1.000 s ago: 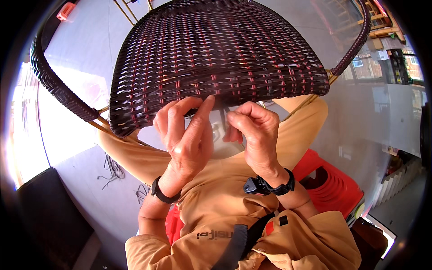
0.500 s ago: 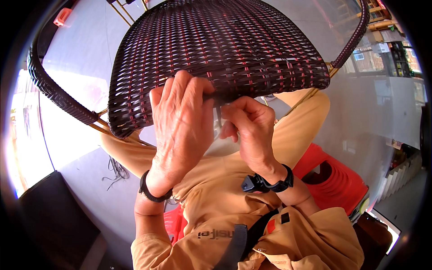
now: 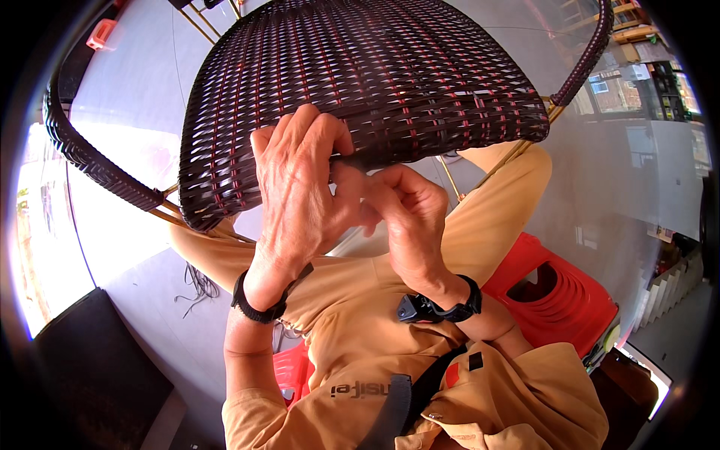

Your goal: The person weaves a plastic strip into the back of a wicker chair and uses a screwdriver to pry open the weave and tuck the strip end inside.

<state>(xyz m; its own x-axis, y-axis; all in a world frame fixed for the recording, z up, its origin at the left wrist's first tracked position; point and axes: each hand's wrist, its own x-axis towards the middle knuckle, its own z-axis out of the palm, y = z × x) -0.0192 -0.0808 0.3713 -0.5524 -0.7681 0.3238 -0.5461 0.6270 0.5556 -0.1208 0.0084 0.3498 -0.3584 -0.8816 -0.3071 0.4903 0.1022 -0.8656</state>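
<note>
A dark brown woven chair seat (image 3: 360, 82) with reddish strands runs across the upper middle, its front edge toward me. My left hand (image 3: 300, 187) grips that front edge, fingers bent over the top of the weave and thumb below it. Just right of it, my right hand (image 3: 412, 225) is closed in a pinch under the edge, its fingertips meeting the left thumb. What the right fingers hold is hidden and blurred.
Woven armrests (image 3: 97, 161) on gold metal legs curve out on both sides of the seat. A red plastic stool (image 3: 562, 300) stands at the right. Dark cords (image 3: 199, 289) lie on the floor at the left, near a black panel (image 3: 97, 367).
My right hand has moved slightly left and up against the left thumb. A thin dark strip visible between the hands before is now hidden. The left hand keeps its grip.
</note>
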